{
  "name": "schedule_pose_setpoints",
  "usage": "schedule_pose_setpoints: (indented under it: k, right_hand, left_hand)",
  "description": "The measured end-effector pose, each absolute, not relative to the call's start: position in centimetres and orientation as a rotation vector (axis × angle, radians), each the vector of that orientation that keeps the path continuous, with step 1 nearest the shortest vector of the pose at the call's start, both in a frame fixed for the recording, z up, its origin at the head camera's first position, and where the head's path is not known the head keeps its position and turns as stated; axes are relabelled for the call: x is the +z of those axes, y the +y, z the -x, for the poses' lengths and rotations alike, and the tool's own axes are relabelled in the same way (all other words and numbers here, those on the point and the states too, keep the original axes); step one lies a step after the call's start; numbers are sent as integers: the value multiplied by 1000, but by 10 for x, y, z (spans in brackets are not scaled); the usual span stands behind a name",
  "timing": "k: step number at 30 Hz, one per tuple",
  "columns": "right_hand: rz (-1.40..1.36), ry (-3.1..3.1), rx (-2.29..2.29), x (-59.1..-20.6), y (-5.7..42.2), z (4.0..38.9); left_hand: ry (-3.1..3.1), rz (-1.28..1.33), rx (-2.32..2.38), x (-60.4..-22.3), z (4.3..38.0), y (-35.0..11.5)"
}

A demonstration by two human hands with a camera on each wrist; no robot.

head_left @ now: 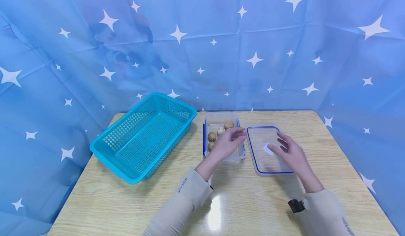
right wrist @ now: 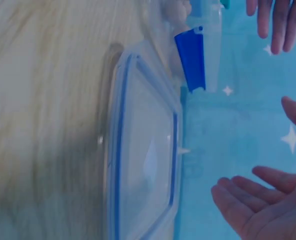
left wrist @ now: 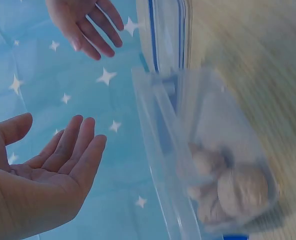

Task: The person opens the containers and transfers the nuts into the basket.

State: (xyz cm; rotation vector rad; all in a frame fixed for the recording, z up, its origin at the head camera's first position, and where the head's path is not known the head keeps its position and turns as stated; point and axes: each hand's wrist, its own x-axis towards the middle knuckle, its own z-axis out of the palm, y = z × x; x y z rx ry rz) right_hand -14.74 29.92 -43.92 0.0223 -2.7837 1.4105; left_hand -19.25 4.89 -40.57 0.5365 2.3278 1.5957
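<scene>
A clear plastic food container (head_left: 221, 117) stands mid-table with several walnuts (head_left: 212, 136) inside. My left hand (head_left: 228, 142) hovers over its right part, fingers loosely bent and holding nothing; it hides some of the contents. Beside the container lies a clear lid (head_left: 257, 137) with a blue seal and a small white label (head_left: 267, 148). Above the lid's right side is my right hand (head_left: 291, 155), its fingers spread and apart from the lid. In the left wrist view the left palm (left wrist: 53, 175) is bare; the right wrist view likewise shows a bare right palm (right wrist: 273, 205).
A turquoise perforated basket (head_left: 145, 141) stands at the left of the wooden table (head_left: 126, 208). A blue latch (right wrist: 192, 60) hangs from the container's side. Behind the table is a blue curtain (head_left: 202, 53) with white stars.
</scene>
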Motion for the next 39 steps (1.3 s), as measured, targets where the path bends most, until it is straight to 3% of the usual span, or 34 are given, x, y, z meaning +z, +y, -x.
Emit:
schedule_pose_setpoints:
  k: [21,39]
  right_hand:
    - [-182,-2744,1560,-445,249,165]
    - [-316,-2748,1574,-468,216,164]
  left_hand:
    - [2366,-460,1682,-412,228,-10]
    - [2308,-393,1707,-435,231,-14]
